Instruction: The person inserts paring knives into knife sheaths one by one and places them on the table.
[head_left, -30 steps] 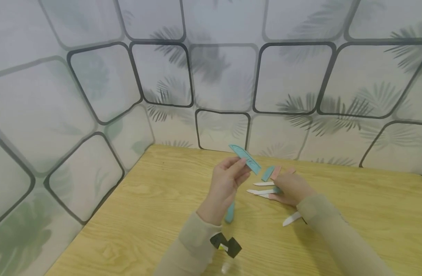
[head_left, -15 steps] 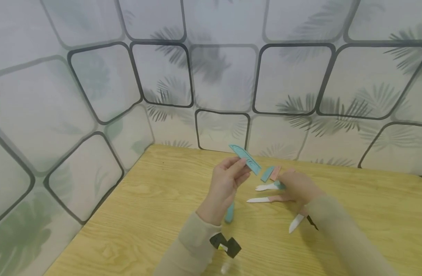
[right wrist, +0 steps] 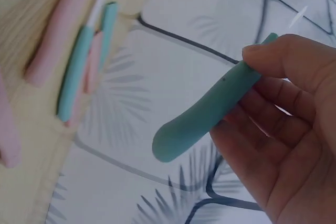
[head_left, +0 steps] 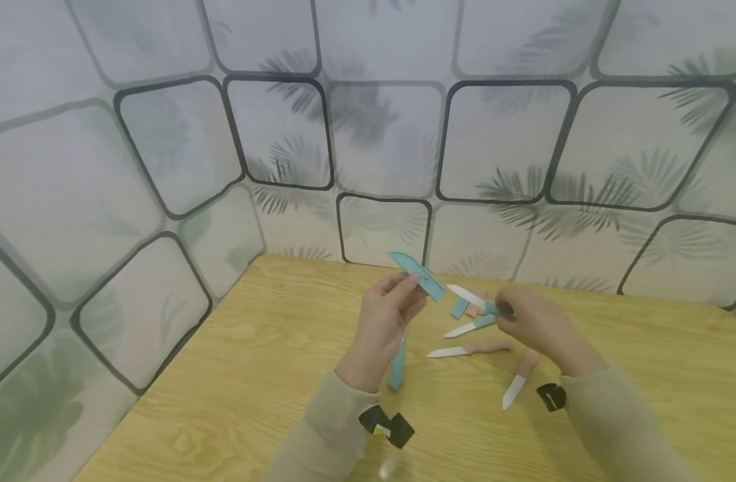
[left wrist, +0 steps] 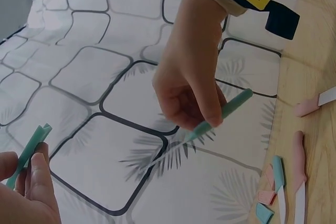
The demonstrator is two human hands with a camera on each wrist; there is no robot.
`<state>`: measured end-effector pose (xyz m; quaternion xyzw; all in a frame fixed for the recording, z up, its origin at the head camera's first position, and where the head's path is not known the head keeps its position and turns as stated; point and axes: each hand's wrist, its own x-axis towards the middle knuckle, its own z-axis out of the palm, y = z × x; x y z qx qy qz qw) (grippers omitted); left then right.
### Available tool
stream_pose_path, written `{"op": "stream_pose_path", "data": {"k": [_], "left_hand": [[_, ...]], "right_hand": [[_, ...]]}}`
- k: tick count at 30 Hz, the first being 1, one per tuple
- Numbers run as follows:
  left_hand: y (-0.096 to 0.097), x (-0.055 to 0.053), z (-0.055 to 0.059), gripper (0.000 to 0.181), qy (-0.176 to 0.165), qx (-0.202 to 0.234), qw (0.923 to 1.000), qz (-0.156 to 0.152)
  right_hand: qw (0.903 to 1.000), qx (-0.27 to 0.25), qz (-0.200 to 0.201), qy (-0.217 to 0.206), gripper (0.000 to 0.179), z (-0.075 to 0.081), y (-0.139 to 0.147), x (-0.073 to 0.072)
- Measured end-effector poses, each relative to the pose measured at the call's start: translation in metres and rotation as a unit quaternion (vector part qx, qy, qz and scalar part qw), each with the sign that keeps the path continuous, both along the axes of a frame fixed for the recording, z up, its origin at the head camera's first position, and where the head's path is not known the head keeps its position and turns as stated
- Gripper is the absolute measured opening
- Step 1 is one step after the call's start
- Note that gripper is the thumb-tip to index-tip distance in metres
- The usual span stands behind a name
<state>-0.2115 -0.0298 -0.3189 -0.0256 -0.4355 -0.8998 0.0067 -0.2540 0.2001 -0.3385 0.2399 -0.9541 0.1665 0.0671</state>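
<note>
In the head view my left hand [head_left: 377, 328] pinches a teal blade sheath [head_left: 417, 276] between thumb and fingers, tilted up above the table. My right hand [head_left: 542, 328] grips a teal-handled knife [right wrist: 210, 108] by its handle. Its white blade [head_left: 464, 293] points left toward the sheath, a short gap away. Below it lie another teal-handled knife [head_left: 464, 329] and a pink-handled knife [head_left: 488, 346], blades to the left. A second pink-handled knife [head_left: 518, 385] points toward the front. A teal handle [head_left: 396, 368] shows beneath my left hand, its upper end partly hidden.
Behind the raised knife lie a small teal sheath [head_left: 460, 308] and a pink sheath [head_left: 475, 309], partly covered in the head view. The wooden table [head_left: 271, 335] meets patterned wall covering [head_left: 386, 231] at the back and left.
My right hand has come up off the group of knives and drawn right, lifting one teal-handled knife. The other knives now lie apart. My left hand keeps its hold on the sheath, nearly still.
</note>
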Motion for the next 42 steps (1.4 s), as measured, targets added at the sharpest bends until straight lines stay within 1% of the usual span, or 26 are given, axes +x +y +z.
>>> {"op": "stream_pose_path", "data": {"k": [3,6,10,13,17,19,22,26,29,33,37,42], "left_hand": [[-0.001,-0.001,0.0,0.006,0.003,-0.001,1.0,0.005],[-0.003,-0.001,0.0,0.005,0.01,-0.004,0.9998,0.014],[-0.004,-0.002,0.001,0.005,0.011,0.006,0.9997,0.021],[-0.004,-0.001,0.002,0.004,0.01,0.012,0.9996,0.022],[-0.002,-0.001,0.003,0.003,0.004,0.017,0.9995,0.025],[-0.001,-0.001,0.003,0.004,0.003,0.018,0.9995,0.026],[0.0,-0.002,0.004,0.005,0.003,0.013,0.9994,0.03],[0.0,-0.002,0.003,0.006,0.006,0.005,0.9994,0.034],[0.001,-0.002,0.003,0.007,0.008,-0.003,0.9995,0.032],[0.003,-0.001,0.002,0.012,0.008,-0.023,0.9991,0.036],[0.005,0.0,0.001,0.015,0.009,-0.05,0.9975,0.048],[0.009,0.001,0.0,0.015,0.024,-0.085,0.9944,0.059]], "right_hand": [[0.9989,-0.036,-0.009,0.029,0.01,0.004,0.003,0.011],[0.9965,-0.074,-0.013,0.035,0.009,0.007,0.003,0.021],[0.9904,-0.131,0.002,0.044,0.009,0.007,0.001,0.032],[0.9848,-0.152,0.023,0.081,0.014,0.007,0.0,0.039],[0.9776,-0.146,0.043,0.145,0.018,0.006,-0.002,0.047],[0.9745,-0.144,0.049,0.165,0.019,0.007,-0.004,0.05],[0.9713,-0.14,0.055,0.184,0.021,0.009,-0.006,0.053],[0.968,-0.137,0.062,0.201,0.021,0.011,-0.009,0.054],[0.9668,-0.132,0.065,0.209,0.021,0.011,-0.01,0.054],[0.9682,-0.124,0.064,0.208,0.018,0.009,-0.013,0.055],[0.9711,-0.115,0.055,0.202,0.017,0.008,-0.014,0.056],[0.9718,-0.108,0.043,0.205,0.017,0.009,-0.013,0.059]]}}
